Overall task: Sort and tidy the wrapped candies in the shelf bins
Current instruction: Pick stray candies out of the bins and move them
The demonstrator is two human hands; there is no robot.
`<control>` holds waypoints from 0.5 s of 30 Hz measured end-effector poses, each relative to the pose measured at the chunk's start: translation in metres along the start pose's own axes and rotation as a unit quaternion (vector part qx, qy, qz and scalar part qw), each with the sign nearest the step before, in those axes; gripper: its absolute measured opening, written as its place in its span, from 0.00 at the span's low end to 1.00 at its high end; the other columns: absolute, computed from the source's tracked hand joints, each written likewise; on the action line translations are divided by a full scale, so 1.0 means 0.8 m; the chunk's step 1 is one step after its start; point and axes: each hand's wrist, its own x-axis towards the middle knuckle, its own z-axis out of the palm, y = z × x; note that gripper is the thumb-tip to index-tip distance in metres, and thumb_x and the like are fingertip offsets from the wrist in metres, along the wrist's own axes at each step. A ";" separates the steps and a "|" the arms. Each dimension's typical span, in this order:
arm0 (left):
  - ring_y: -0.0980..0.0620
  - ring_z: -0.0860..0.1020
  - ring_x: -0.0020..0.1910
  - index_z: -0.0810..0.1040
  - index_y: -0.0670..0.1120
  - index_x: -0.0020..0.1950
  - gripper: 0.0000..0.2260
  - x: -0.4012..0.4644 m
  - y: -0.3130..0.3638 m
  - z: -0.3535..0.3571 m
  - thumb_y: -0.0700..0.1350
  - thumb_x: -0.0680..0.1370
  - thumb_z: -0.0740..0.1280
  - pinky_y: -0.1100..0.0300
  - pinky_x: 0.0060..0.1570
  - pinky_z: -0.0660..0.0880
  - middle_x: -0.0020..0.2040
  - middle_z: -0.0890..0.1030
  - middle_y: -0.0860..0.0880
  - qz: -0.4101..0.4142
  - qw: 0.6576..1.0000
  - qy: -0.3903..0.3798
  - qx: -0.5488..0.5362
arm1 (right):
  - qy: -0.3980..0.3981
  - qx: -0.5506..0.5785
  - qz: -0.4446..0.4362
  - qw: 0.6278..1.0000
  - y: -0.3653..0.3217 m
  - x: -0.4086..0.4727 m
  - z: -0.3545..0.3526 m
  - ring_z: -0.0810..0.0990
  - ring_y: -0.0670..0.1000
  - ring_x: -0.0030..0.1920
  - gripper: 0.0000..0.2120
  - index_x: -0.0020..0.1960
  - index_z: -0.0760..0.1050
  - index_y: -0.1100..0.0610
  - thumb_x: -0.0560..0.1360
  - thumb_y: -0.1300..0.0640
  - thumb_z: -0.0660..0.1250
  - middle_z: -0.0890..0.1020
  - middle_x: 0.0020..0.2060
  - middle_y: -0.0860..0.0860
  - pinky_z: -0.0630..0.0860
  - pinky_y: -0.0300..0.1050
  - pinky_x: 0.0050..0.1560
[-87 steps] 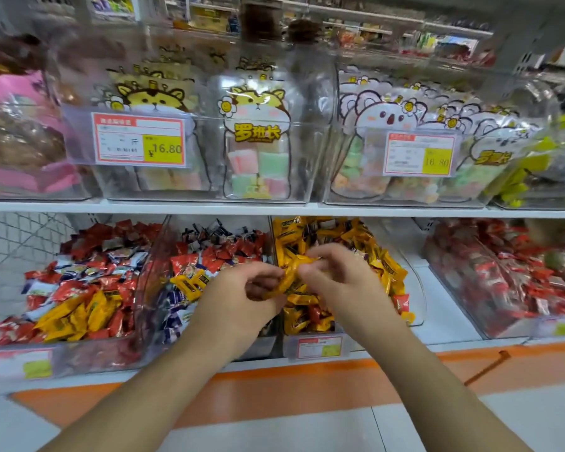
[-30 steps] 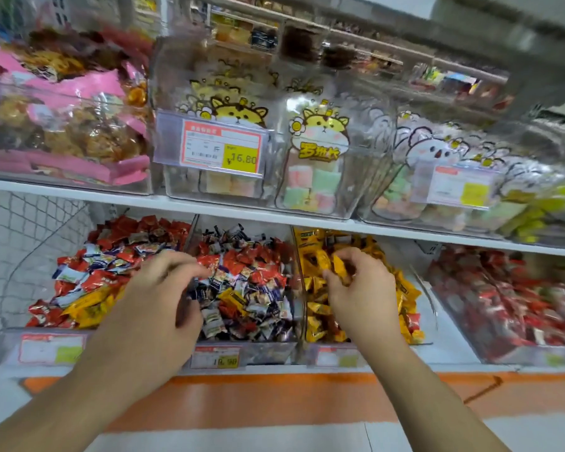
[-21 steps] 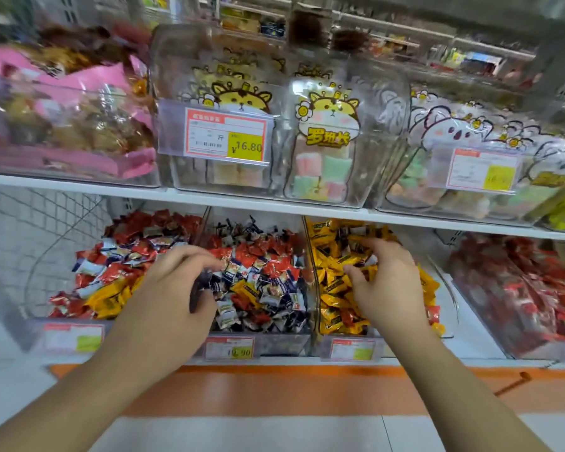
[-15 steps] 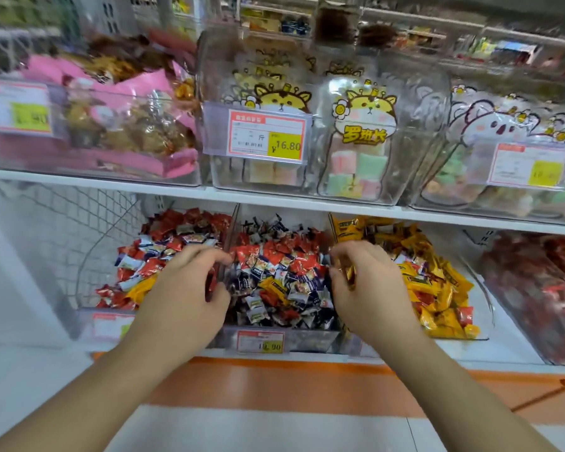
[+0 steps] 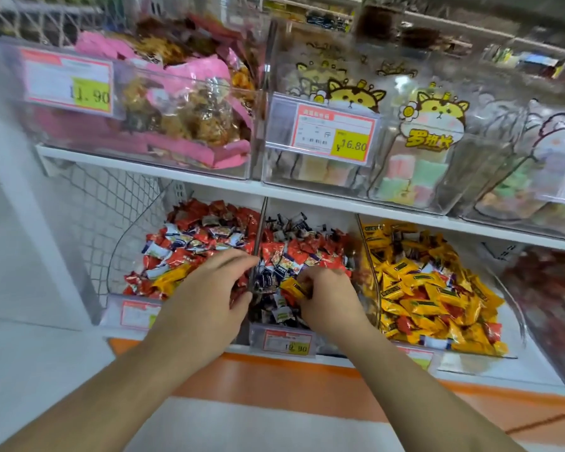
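Three clear bins of wrapped candies stand side by side on the lower shelf. The left bin (image 5: 134, 313) holds red, white and some yellow candies. The middle bin (image 5: 287, 342) holds red, white and dark ones. The right bin (image 5: 372, 272) is mostly yellow. My right hand (image 5: 331, 303) is in the middle bin and pinches a yellow candy (image 5: 291, 286) at its fingertips. My left hand (image 5: 209, 295) hovers over the front of the left bin by the divider, its fingers loosely curled; whether it holds anything is hidden.
A fourth bin of red candies (image 5: 548, 301) sits at the far right. The upper shelf (image 5: 209, 184) carries clear bins of pink-wrapped snacks (image 5: 177, 109) and cartoon marshmallow bags (image 5: 431, 138) with price tags. White mesh (image 5: 111, 203) closes the left end.
My right hand left the yellow bin, moved left into the middle bin and now pinches a yellow candy there. My left hand stayed by the left bin. The view shifted left.
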 end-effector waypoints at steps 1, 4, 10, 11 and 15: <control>0.63 0.73 0.66 0.70 0.60 0.77 0.25 0.000 -0.001 0.000 0.47 0.81 0.70 0.64 0.68 0.69 0.72 0.69 0.66 0.000 1.000 0.001 0.000 | 0.002 0.010 -0.007 1.000 -0.001 -0.002 -0.001 0.81 0.55 0.44 0.14 0.51 0.81 0.52 0.69 0.66 0.71 0.83 0.41 0.51 0.84 0.54 0.41; 0.63 0.72 0.67 0.68 0.60 0.78 0.26 -0.001 0.000 0.000 0.48 0.81 0.70 0.63 0.68 0.69 0.73 0.69 0.65 -0.004 1.000 0.003 0.005 | 0.045 0.068 -0.037 0.996 -0.007 -0.012 -0.011 0.76 0.53 0.51 0.14 0.52 0.83 0.53 0.71 0.67 0.70 0.82 0.42 0.46 0.79 0.51 0.52; 0.61 0.72 0.69 0.67 0.60 0.78 0.28 -0.004 0.004 0.000 0.48 0.80 0.70 0.59 0.69 0.72 0.74 0.68 0.64 -0.016 1.000 -0.006 0.015 | 0.105 0.170 -0.087 0.976 -0.016 -0.038 -0.054 0.77 0.42 0.46 0.12 0.56 0.82 0.46 0.76 0.60 0.74 0.79 0.46 0.41 0.74 0.36 0.46; 0.60 0.72 0.68 0.68 0.59 0.78 0.28 -0.004 0.005 0.000 0.48 0.79 0.70 0.58 0.68 0.73 0.74 0.68 0.63 -0.019 1.000 -0.006 0.018 | 0.117 0.168 -0.083 0.975 -0.012 -0.044 -0.062 0.76 0.41 0.46 0.12 0.57 0.81 0.46 0.76 0.59 0.73 0.78 0.46 0.41 0.71 0.33 0.45; 0.58 0.73 0.67 0.69 0.59 0.77 0.27 -0.003 0.013 0.002 0.47 0.79 0.70 0.57 0.64 0.76 0.73 0.70 0.62 -0.034 0.999 -0.003 0.023 | 0.196 0.151 -0.026 0.969 0.034 -0.061 -0.093 0.75 0.42 0.49 0.12 0.58 0.79 0.48 0.76 0.59 0.72 0.77 0.50 0.44 0.70 0.33 0.46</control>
